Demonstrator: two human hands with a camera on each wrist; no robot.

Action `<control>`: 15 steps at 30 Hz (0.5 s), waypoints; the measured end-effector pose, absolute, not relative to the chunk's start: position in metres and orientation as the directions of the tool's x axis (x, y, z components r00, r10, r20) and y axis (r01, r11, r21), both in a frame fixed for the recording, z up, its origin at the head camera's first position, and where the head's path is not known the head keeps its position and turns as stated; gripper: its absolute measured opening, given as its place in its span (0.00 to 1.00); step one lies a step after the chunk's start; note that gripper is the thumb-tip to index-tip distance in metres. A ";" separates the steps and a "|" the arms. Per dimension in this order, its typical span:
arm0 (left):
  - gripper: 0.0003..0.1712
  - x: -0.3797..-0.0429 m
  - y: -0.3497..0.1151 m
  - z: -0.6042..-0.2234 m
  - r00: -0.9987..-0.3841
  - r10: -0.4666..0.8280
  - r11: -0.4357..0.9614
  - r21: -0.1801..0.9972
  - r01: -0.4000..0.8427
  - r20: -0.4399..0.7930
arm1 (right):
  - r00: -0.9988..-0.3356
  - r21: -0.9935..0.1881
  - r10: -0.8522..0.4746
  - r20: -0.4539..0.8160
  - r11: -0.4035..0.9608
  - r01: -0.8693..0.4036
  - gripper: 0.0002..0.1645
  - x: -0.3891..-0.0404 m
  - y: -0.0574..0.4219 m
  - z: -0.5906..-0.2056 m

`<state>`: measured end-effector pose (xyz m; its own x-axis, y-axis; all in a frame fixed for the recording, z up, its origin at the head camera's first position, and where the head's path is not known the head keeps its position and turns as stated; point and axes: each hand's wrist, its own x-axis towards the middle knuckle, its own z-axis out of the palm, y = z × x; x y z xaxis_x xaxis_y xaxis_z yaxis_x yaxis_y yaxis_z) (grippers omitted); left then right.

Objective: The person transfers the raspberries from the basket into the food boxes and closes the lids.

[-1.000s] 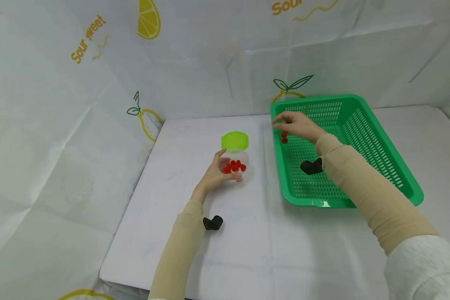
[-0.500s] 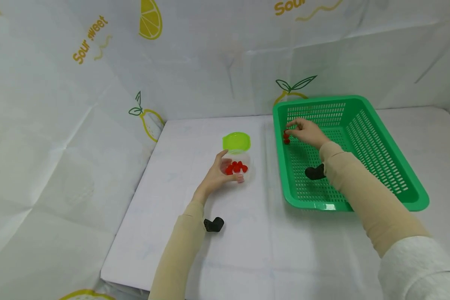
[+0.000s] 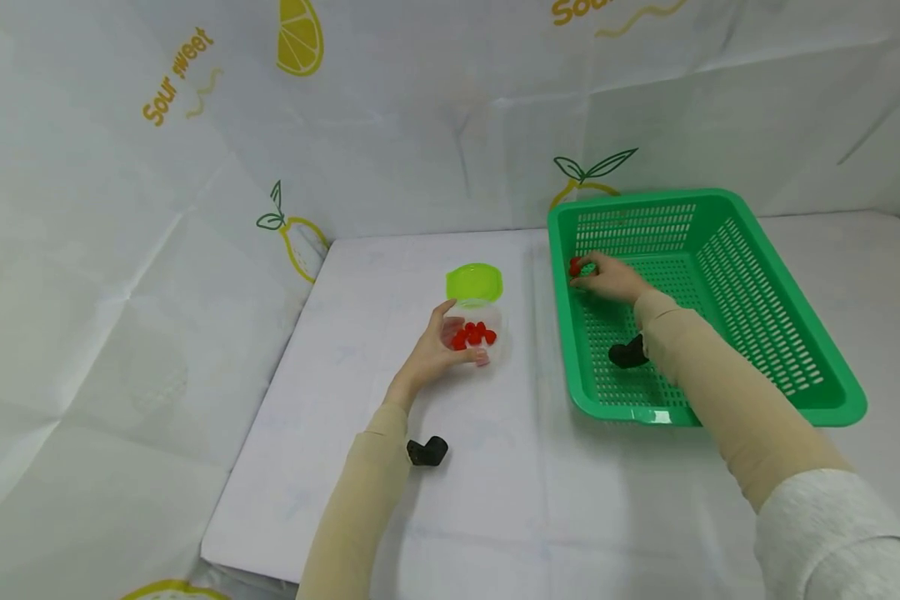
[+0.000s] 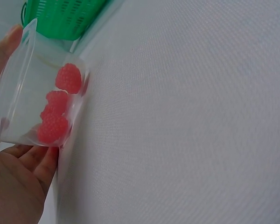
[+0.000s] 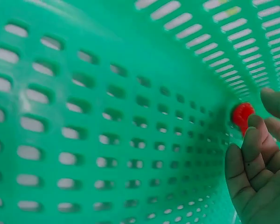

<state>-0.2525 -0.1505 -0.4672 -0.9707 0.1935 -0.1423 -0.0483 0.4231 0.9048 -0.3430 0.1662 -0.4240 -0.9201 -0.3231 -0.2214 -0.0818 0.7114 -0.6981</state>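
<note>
My left hand point(image 3: 427, 350) grips a clear plastic tub point(image 4: 23, 88) from its left side, thumb and fingers curved around the wall. Several red raspberries point(image 4: 53, 127) lie on its bottom, and a bright green lid point(image 3: 474, 282) lies flat just behind it. My right hand point(image 3: 607, 277) reaches down inside the green basket point(image 3: 581, 400), near its far left corner. Its thumb and forefinger are spread apart beside a raspberry point(image 5: 242, 113). A bit more red shows below that berry, partly hidden behind my fingertips in the right wrist view.
The basket's slotted walls rise around my right hand, its left rim point(image 3: 562, 325) standing between hand and tub. A white cloth covers the table point(image 3: 465, 500). Behind it hangs a lemon-print sheet point(image 3: 420, 150). A black wrist camera point(image 3: 427, 451) sits beside each forearm.
My right hand has moved from above the basket's left rim down into the basket, toward the raspberries in its corner. The left hand has stayed on the tub.
</note>
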 end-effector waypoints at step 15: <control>0.57 -0.251 -0.149 -0.465 -0.970 0.190 0.412 0.909 -0.063 -0.153 | -0.907 -0.679 -0.342 -0.247 0.728 -0.089 0.35 -0.341 0.167 -0.431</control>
